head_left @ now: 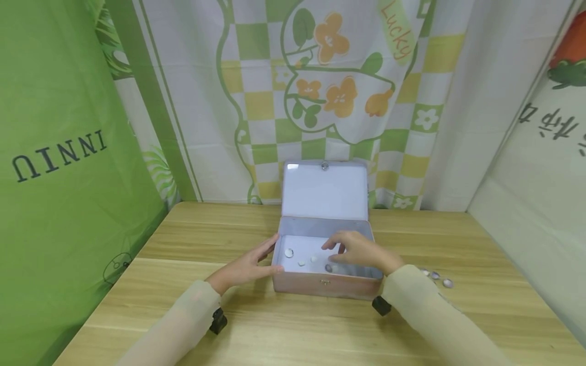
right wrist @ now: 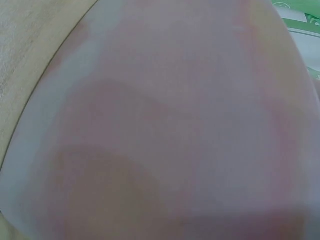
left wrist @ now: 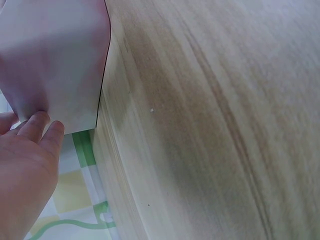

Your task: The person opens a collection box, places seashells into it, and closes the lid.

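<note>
A pinkish metal-looking box (head_left: pixel 302 282) stands on the table with its lid raised; its inside is whitish. Several small pale shell-like pieces (head_left: pixel 289 252) lie scattered on its floor. My left hand (head_left: pixel 247 267) rests against the box's left side, thumb near the front corner and fingers along the wall. The left wrist view shows those fingertips touching the side of the box (left wrist: pixel 60 65). My right hand (head_left: pixel 359 250) reaches over the right part of the box, fingers bent downward, thumb apart from them, and nothing visible between. Only the box's outer wall (right wrist: pixel 200 125) fills the right wrist view.
To the right of the box, several white and purple shell-like pieces (head_left: pixel 448 283) lie on the wooden table (head_left: pixel 220 234), partly behind my right sleeve. The upright lid (head_left: pixel 325 190) stands close to a patterned curtain (head_left: pixel 256 101). Green cloth (head_left: pixel 68 203) hangs at the left.
</note>
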The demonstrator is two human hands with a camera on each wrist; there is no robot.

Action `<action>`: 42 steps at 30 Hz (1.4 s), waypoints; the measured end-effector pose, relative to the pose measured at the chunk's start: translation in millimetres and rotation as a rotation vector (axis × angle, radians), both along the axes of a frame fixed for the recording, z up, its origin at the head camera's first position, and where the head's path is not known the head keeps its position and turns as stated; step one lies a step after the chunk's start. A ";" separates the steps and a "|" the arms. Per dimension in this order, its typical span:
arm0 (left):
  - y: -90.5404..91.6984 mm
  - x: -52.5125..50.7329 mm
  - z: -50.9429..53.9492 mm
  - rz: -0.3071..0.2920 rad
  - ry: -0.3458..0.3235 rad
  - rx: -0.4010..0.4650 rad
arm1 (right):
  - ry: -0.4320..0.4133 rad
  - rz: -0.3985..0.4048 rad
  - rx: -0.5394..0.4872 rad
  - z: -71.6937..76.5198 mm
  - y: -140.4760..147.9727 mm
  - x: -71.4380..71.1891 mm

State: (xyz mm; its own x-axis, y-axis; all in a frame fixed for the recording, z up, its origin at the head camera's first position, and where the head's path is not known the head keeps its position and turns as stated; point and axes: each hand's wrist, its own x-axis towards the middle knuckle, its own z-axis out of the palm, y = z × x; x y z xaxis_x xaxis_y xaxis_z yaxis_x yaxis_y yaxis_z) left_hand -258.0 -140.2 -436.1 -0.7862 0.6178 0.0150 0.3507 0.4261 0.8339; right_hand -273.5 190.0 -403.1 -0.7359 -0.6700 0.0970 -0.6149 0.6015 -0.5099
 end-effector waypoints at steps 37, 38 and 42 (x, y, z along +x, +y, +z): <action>-0.9 -0.9 -1.7 0.000 0.002 0.006 | 0.094 -0.060 -0.078 29.3 67.0 23.6; -0.9 -1.0 -1.8 -0.001 0.002 0.008 | 0.089 -0.070 -0.078 29.8 71.7 25.0; -0.9 -0.7 -1.3 -0.004 -0.002 0.010 | 0.069 -0.114 -0.063 30.4 91.6 29.6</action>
